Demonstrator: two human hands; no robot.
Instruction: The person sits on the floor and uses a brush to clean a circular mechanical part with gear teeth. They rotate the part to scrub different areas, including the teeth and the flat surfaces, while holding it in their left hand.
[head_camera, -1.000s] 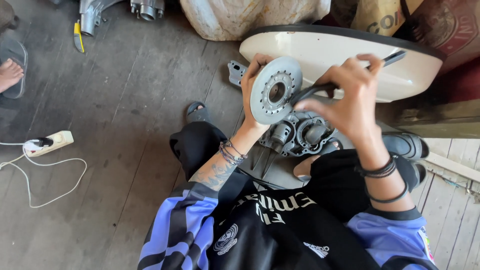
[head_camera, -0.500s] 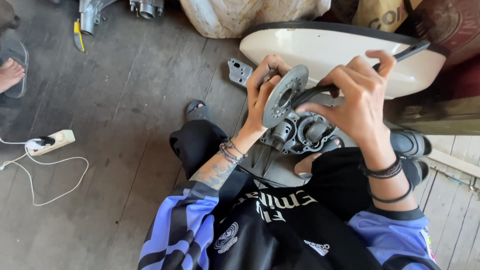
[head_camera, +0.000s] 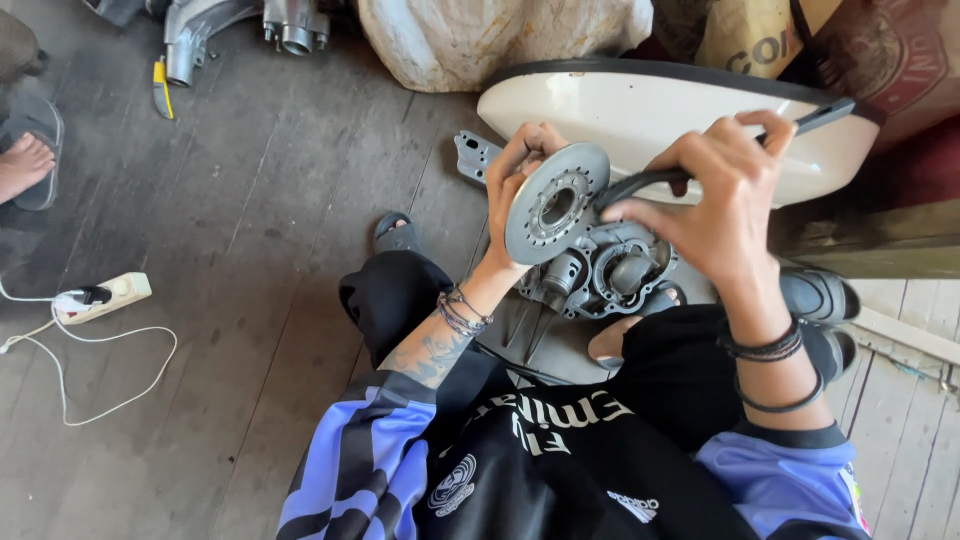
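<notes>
Your left hand (head_camera: 520, 180) grips a round metal disc (head_camera: 556, 216), dull grey and flat-faced, with a raised hub, a centre hole and a ring of small holes about it; your fingers curl over its far rim and the thumb side is hidden behind it, so the disc stands tilted on edge, its face turned toward your right. Your right hand (head_camera: 715, 210) is closed around a thin black tool (head_camera: 700, 165), a long dark bar that bends down to meet the disc at its right rim; its far end pokes out past your knuckles. Just below the disc sits a cast grey engine part (head_camera: 610, 275), rough and knobbly, with round bores and ribs, resting on your lap. Behind the disc lies a smooth cream shell (head_camera: 640, 110) with a black rubber edge, close enough that the tool's end passes over its rim. To the left of the disc the worn wooden floor (head_camera: 250, 230) stretches wide, its planks grey and scuffed, and far to the left of the disc a white power strip (head_camera: 100, 297) trails a thin white cord (head_camera: 90, 395).
</notes>
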